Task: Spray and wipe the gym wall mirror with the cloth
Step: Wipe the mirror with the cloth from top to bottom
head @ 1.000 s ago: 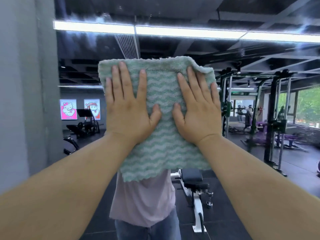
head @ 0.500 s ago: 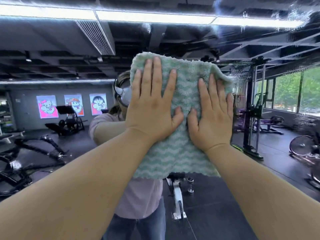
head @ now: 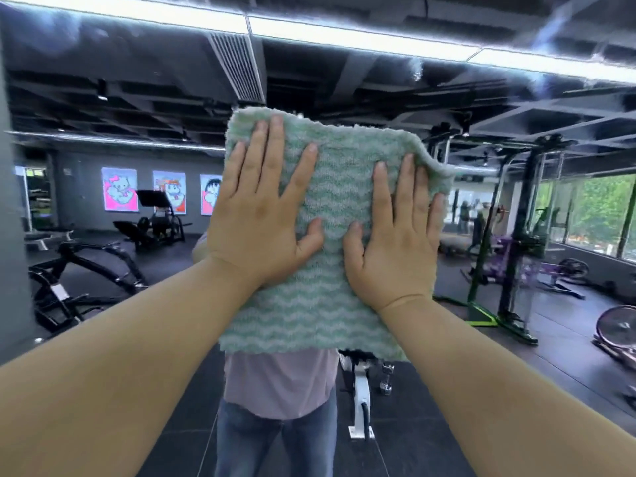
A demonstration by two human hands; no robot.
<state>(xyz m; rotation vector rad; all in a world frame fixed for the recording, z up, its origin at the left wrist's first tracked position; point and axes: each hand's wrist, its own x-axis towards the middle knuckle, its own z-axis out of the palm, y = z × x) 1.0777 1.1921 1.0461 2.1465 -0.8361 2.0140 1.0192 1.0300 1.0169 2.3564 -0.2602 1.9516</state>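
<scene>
Cloth [head: 330, 304] lies flat on the mirror [head: 103, 98], upper centre of the glass. L hand [head: 256, 215] & R hand [head: 395, 242] sit side by side on it. Each grip is splayed, fingers straight, clasping nothing, only pressing. Vs 0.5 s ago the cloth has slid back left, now overlapping the third poster [head: 210, 194] (sideways passes, prob.). Wiping's underway; spray streaks [head: 416, 68] near the top edge look unwiped.

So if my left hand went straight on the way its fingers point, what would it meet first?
Likely the top edge of the cloth, just above the left hand; past that, bare mirror.
</scene>
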